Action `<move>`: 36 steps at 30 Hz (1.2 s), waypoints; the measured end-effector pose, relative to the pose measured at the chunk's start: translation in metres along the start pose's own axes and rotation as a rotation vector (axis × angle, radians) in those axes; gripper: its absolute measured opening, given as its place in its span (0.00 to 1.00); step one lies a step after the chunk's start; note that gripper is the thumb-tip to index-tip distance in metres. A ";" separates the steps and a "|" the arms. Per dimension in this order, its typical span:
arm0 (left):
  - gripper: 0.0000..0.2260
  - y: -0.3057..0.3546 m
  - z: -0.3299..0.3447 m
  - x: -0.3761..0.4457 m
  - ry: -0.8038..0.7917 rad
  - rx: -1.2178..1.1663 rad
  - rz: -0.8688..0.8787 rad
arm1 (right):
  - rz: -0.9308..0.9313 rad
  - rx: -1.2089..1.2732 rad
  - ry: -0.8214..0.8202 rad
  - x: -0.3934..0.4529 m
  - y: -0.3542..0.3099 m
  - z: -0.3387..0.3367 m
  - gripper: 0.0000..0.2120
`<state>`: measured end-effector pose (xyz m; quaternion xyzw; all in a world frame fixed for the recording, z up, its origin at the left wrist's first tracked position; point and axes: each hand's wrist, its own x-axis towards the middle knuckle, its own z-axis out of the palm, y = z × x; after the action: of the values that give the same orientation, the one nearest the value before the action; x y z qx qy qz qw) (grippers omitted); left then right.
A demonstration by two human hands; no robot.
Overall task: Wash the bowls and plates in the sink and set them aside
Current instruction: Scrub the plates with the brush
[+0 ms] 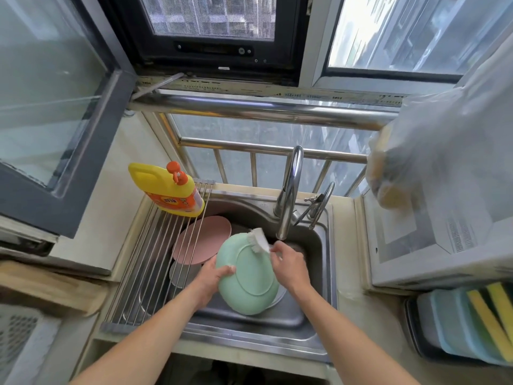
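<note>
The left hand [215, 277] grips the green plate [247, 276] by its rim, tilted underside-up over the sink [319, 273], while the right hand [288, 262] holds a white brush [259, 240] against its far edge. Scrubbing is the step in hand (no water visibly runs from the faucet [290, 190]); rinsing should follow. A pink plate [201, 240] waits just beyond the green one, under the rack [155, 254].

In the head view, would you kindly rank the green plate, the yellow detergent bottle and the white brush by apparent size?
1. green plate, though it is tilted toward the camera
2. yellow detergent bottle, somewhat smaller
3. white brush, clearly smallest, partly hidden by the right hand
</note>
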<state>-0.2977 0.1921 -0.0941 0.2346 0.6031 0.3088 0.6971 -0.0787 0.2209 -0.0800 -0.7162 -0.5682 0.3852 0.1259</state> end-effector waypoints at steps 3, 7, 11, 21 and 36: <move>0.28 0.000 0.000 -0.003 0.011 -0.012 -0.005 | 0.196 -0.036 0.071 0.000 0.008 -0.001 0.07; 0.23 -0.004 -0.006 0.002 0.076 -0.055 -0.011 | 0.031 0.052 -0.023 -0.004 -0.001 0.003 0.06; 0.21 -0.002 -0.005 0.001 0.083 -0.070 -0.016 | 0.146 -0.015 -0.003 -0.007 0.009 -0.001 0.07; 0.22 -0.002 0.000 0.008 0.236 -0.282 0.024 | -0.080 -0.154 -0.002 -0.023 0.012 0.008 0.04; 0.18 -0.006 0.016 -0.008 0.204 -0.192 0.034 | 0.028 -0.239 0.083 -0.030 0.012 0.003 0.07</move>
<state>-0.2817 0.1831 -0.0902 0.1444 0.6344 0.3989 0.6462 -0.0740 0.1888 -0.0768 -0.7494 -0.5942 0.2865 0.0574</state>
